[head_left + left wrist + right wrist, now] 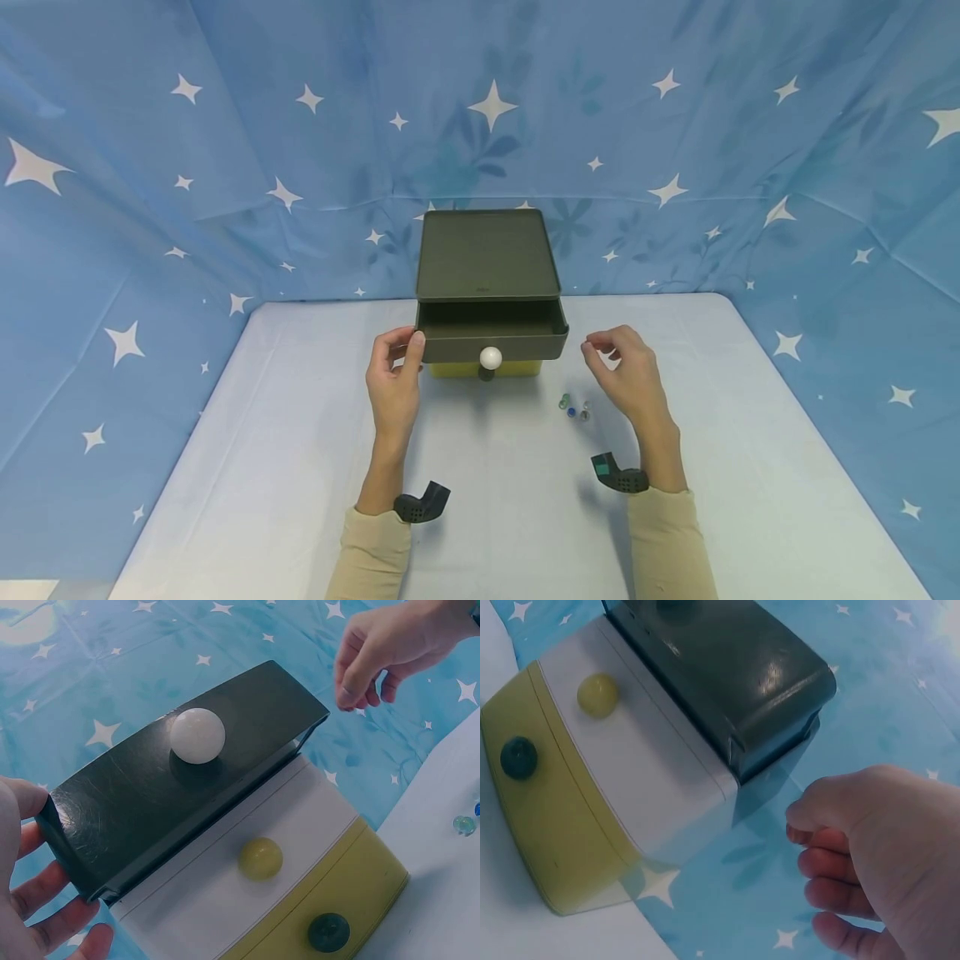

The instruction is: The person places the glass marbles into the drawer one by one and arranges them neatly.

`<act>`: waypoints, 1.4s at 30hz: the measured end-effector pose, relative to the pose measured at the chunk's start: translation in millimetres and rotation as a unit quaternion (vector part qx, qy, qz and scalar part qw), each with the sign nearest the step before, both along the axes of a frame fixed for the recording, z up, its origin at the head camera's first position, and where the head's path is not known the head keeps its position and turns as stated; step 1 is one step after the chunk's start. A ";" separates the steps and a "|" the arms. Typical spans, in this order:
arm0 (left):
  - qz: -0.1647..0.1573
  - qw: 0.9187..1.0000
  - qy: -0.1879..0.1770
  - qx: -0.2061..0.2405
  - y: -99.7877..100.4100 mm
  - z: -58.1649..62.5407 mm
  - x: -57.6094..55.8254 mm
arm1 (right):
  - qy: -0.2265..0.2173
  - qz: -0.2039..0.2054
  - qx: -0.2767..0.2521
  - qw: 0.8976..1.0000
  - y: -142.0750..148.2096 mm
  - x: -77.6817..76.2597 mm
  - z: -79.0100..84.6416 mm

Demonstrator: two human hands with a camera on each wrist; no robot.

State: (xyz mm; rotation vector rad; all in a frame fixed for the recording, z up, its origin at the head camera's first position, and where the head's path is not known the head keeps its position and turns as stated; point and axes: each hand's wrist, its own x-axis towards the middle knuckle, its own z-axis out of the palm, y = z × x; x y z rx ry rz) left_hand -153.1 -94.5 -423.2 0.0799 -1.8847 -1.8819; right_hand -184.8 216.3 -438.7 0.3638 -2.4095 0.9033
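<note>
At the frame's centre, the drawer [450,349], its long front running left-right, lay against the nearer left hand [393,383], whose grip pinched its left end; the right hand [628,371], loosely curled, apparently empty, hung apart rightward.

Two hands [395,383] [628,377] show, one cabinet [487,254], three drawers [660,742], three knobs [197,736] near the tabletop's [247,467] back edge; marbles [572,412] too small to count

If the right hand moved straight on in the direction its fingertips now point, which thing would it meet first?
The right hand would probably meet the open dark green drawer, near its front right corner; a gap separates them, and exact depth is unclear.
</note>
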 end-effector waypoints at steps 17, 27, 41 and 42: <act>0.000 1.000 0.026 -0.001 -2.6 -8.7 -3.3 | 0.077 0.005 -0.045 0.996 -18.5 7.4 14.4; 0.001 1.000 0.028 -0.006 -2.4 -7.5 -3.2 | 0.155 0.024 -0.095 0.983 -32.5 7.7 18.9; -0.001 1.000 0.028 -0.004 -2.4 -8.2 -3.7 | 0.177 0.033 -0.127 0.975 -48.6 6.6 15.0; -0.001 1.000 0.027 -0.003 -2.3 -8.1 -3.9 | 0.174 0.033 -0.126 0.976 -48.9 6.6 15.1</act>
